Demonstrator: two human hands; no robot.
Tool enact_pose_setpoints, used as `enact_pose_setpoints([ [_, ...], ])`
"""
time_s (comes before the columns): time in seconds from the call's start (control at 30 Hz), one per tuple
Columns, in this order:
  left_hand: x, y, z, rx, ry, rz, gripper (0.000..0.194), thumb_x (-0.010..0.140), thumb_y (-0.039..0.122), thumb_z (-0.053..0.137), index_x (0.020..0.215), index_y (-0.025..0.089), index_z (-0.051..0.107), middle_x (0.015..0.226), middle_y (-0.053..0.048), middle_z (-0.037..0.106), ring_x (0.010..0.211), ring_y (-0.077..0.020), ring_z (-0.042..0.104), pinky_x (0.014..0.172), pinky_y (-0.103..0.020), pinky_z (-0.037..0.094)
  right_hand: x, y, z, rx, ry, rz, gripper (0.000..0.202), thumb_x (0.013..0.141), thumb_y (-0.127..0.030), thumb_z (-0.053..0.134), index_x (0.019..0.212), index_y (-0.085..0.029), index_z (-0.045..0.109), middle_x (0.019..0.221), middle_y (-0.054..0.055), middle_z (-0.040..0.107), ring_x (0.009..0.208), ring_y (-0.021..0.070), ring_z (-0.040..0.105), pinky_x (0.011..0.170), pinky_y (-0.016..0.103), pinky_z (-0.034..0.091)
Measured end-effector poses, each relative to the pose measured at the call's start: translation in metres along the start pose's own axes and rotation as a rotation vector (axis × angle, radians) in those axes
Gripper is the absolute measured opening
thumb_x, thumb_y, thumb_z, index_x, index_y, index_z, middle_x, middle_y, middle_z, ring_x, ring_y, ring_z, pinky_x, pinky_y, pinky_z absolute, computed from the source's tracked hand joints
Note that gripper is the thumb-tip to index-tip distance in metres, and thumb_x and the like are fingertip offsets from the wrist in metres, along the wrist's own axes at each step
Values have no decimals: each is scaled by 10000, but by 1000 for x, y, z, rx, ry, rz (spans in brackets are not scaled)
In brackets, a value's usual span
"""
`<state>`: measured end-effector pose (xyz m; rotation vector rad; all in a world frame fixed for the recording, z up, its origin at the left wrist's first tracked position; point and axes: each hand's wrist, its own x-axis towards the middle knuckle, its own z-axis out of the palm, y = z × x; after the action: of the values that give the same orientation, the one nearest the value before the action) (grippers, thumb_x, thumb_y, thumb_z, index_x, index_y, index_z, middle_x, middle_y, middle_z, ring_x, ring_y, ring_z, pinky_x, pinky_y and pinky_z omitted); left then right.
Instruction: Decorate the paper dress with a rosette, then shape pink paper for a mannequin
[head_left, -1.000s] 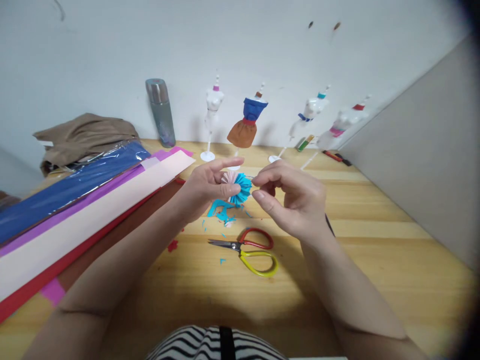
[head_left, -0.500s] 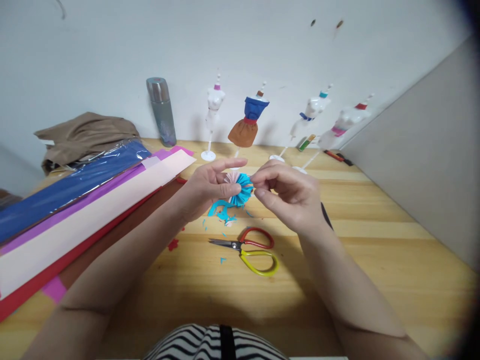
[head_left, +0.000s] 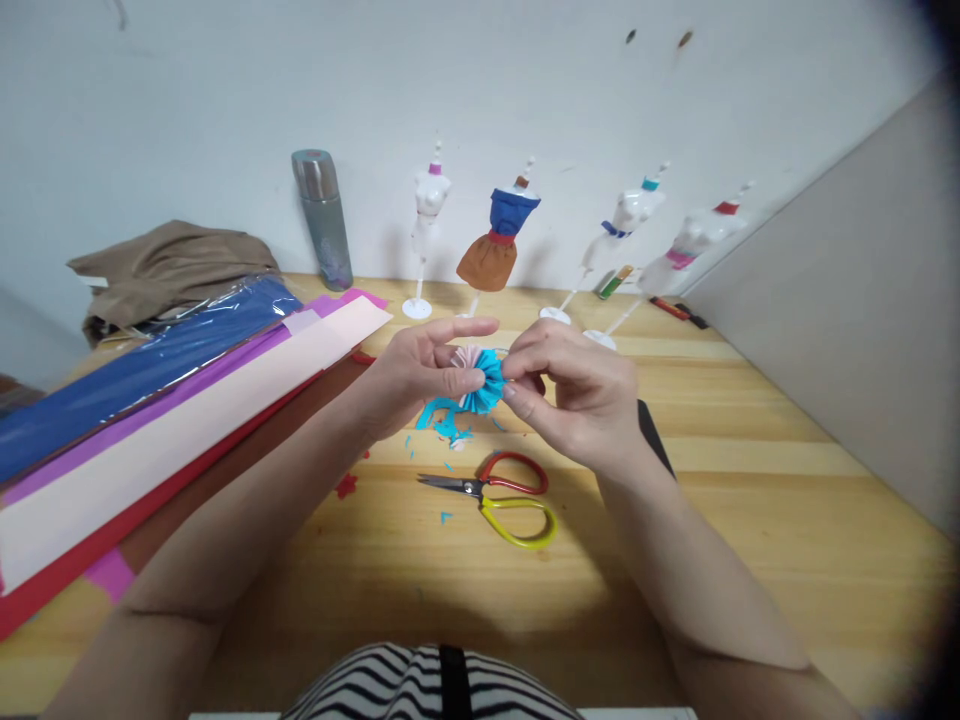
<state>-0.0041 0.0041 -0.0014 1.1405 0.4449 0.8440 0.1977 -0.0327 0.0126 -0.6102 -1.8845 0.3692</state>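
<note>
My left hand (head_left: 421, 372) pinches a round pleated paper rosette (head_left: 487, 388), bright blue with a pale pink part, its thumb lying across the middle and its index finger stretched out. At the rosette's right edge, the thumb and fingertips of my right hand (head_left: 574, 388) close on the blue pleats. Blue paper scraps (head_left: 444, 425) lie on the table just beneath. Nearer to me rest scissors (head_left: 471, 488) with one red and one yellow handle, blades slightly apart and pointing left. A small red paper flower (head_left: 346, 487) lies to their left.
Long paper sheets (head_left: 195, 410) in several colours stretch along the left, with a brown cloth (head_left: 172, 265) behind. A steel bottle (head_left: 324, 222) and several small white mannequins on stands, one in a blue and brown dress (head_left: 499, 240), line the wall. A black object (head_left: 655, 440) lies beside my right wrist.
My right fingertips have come in against the rosette's right edge and press its pleats. The left hand keeps its hold almost unmoved; the view has shifted slightly.
</note>
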Motion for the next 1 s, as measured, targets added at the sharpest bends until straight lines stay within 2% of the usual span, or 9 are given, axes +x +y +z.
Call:
enact_pose_setpoints([
  [0.27, 0, -1, 2, 52, -29, 24, 649, 708, 355, 957, 1291, 160, 751, 944, -86, 818, 832, -208, 772, 789, -342, 623, -1, -3, 5, -64, 26, -15, 207, 836, -96, 678, 765, -255, 568, 669, -33, 531, 609, 144, 486, 568, 322, 395],
  [0.43, 0, -5, 4, -12, -23, -7, 557, 706, 342, 962, 1206, 173, 786, 939, -72, 815, 819, -177, 761, 791, -310, 617, -2, 2, 13, -165, 86, -82, 227, 800, -86, 629, 749, -257, 489, 645, -37, 497, 575, 140, 470, 514, 305, 372],
  [0.63, 1, -4, 5, -88, -21, -23, 487, 699, 342, 971, 1123, 161, 816, 899, -66, 799, 768, -152, 736, 788, -304, 614, -2, 7, 12, -247, 158, -222, 181, 867, -98, 672, 810, -260, 617, 704, -9, 583, 580, 139, 502, 510, 315, 396],
  [0.8, 1, 1, 0, -33, 4, 6, 438, 698, 315, 956, 1087, 166, 818, 902, -54, 800, 794, -164, 741, 798, -321, 618, -3, 10, 0, -306, 106, -312, 123, 899, -176, 740, 926, -296, 743, 775, 14, 664, 616, 159, 558, 541, 338, 450],
  [0.9, 1, 3, -2, 25, 20, 39, 415, 689, 301, 952, 1062, 174, 820, 904, -45, 808, 774, -157, 743, 763, -300, 617, -4, 12, -6, -322, 90, -225, 74, 891, -270, 782, 956, -303, 768, 817, 28, 693, 607, 164, 559, 542, 353, 462],
  [1.0, 1, 5, -3, 100, 33, 61, 418, 693, 308, 942, 1071, 178, 820, 900, -44, 812, 769, -158, 747, 737, -289, 616, -3, 10, -8, -252, 115, -163, 58, 883, -264, 786, 928, -284, 755, 807, 20, 693, 607, 158, 557, 536, 341, 449],
])
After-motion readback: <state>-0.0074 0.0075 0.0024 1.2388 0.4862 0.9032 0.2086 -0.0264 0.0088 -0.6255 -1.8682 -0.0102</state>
